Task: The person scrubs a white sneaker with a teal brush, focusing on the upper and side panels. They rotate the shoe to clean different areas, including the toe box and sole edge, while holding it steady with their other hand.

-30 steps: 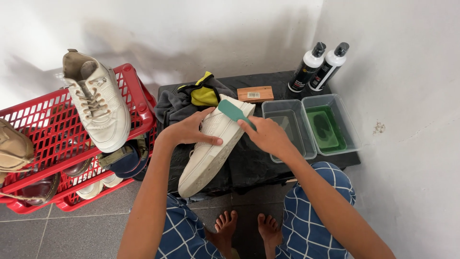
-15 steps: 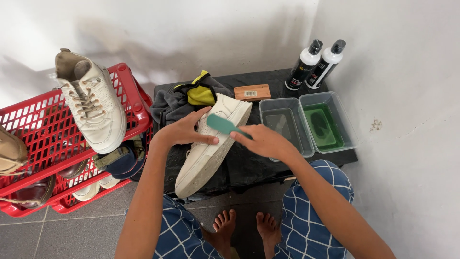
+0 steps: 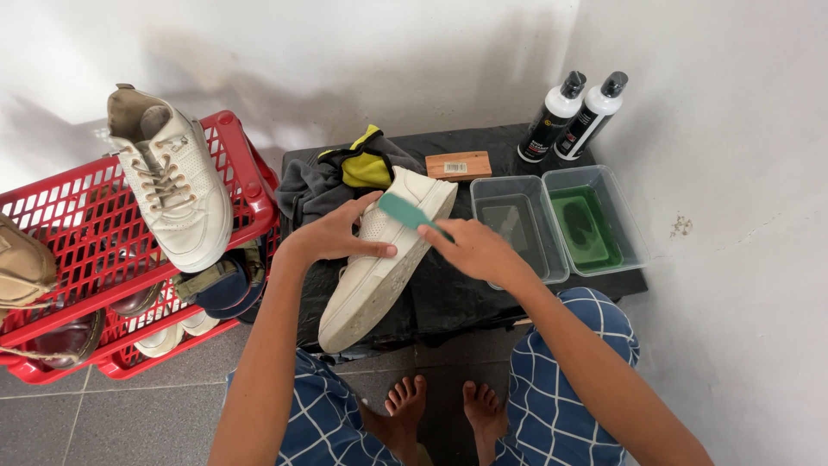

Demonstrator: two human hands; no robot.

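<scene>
So we've got a white low-top leather sneaker (image 3: 379, 263) lying tilted on its side over the low black-covered desk (image 3: 483, 298), sole edge facing us and toe hanging past the near edge toward our knees. The upper looks mostly clean and cream-white with tiny perforations on the side panel, while the rubber sole edge has faint greyish-green speckles. Our left hand (image 3: 332, 237) has its grip spread across the side of the sneaker, fingers flat on the upper and thumb along the midsole, pinning it down. Our right hand (image 3: 474, 250) has its grip closed on the handle of a small teal plastic brush (image 3: 405, 211), with the brush head resting on the heel end of the sneaker.

Just behind the heel sits a crumpled grey and yellow cloth (image 3: 349, 173) and a small wooden block brush (image 3: 459, 165). To the right are two clear plastic tubs: a clear-water one (image 3: 517, 226) and a green-tinted one (image 3: 595, 220), touching side by side. Two black-and-white pump bottles (image 3: 573, 116) lean on the wall behind them. On the left, a red plastic crate (image 3: 86, 250) holds another white laced sneaker (image 3: 172, 177) propped on top.
</scene>
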